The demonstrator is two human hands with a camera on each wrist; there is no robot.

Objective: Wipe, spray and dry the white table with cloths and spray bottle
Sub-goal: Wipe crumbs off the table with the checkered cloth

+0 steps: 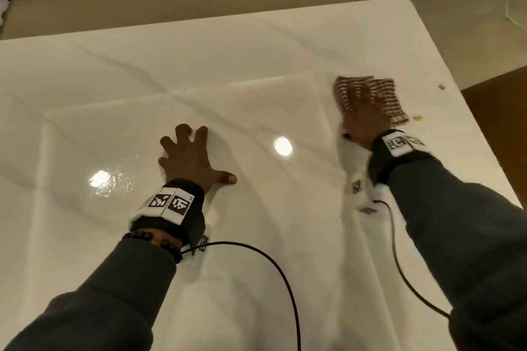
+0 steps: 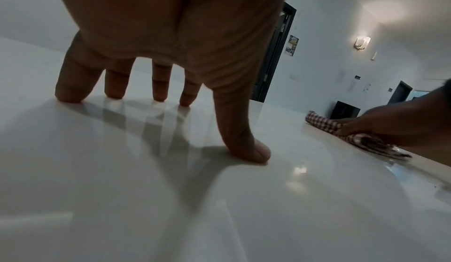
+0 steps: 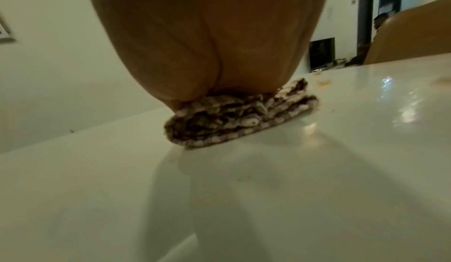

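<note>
The white glossy table (image 1: 256, 51) fills the head view. A folded red-and-white checked cloth (image 1: 382, 88) lies on its right part, and my right hand (image 1: 365, 120) presses flat on it with fingers spread; the hand is blurred. The left wrist view shows the cloth (image 2: 319, 121) under that hand (image 2: 390, 127). In the right wrist view the palm (image 3: 214, 44) sits on the bunched cloth (image 3: 231, 121). My left hand (image 1: 199, 157) stands on the table's middle, fingers spread, only the fingertips (image 2: 158, 96) and thumb touching, holding nothing. No spray bottle is in view.
Small crumbs (image 1: 417, 118) lie right of the cloth, near the table's right edge. Wet droplets (image 1: 119, 179) glisten left of my left hand. A brown surface (image 1: 502, 111) adjoins the right edge. Cables (image 1: 285, 279) trail from both wrists across the near table.
</note>
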